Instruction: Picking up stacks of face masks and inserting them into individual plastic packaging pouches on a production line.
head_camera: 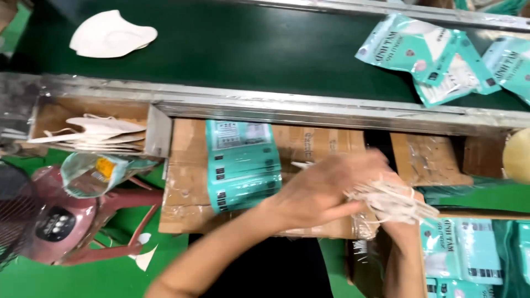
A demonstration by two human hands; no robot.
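We take the dark green conveyor belt (248, 44) as our landmark; it is the largest thing in view and runs across the whole top of the picture. Below its near steel rail lies a flattened cardboard sheet (187, 187) wrapped in clear film. On that cardboard, just under the rail, sits a stack of teal pouches (243, 165), printed side up. At the belt's right end a loose heap of filled teal packets (441, 60) lies on the belt itself, and more teal packets (475, 254) fill a box well below the belt on the right. Below the belt's left end we see a pink desk fan (55, 221). Just under the rail on the left, a cardboard tray holds a pile of white face masks (99, 135). One single white mask (110, 36) rests on the belt at its far left.

Below the middle of the belt, over the cardboard's right edge, our left hand (320, 187) and right hand (400, 212) come together around a bundle of white masks (389, 198), their ear loops dangling. The frame is blurred, yet both hands appear closed on the bundle, fingers curled about it.
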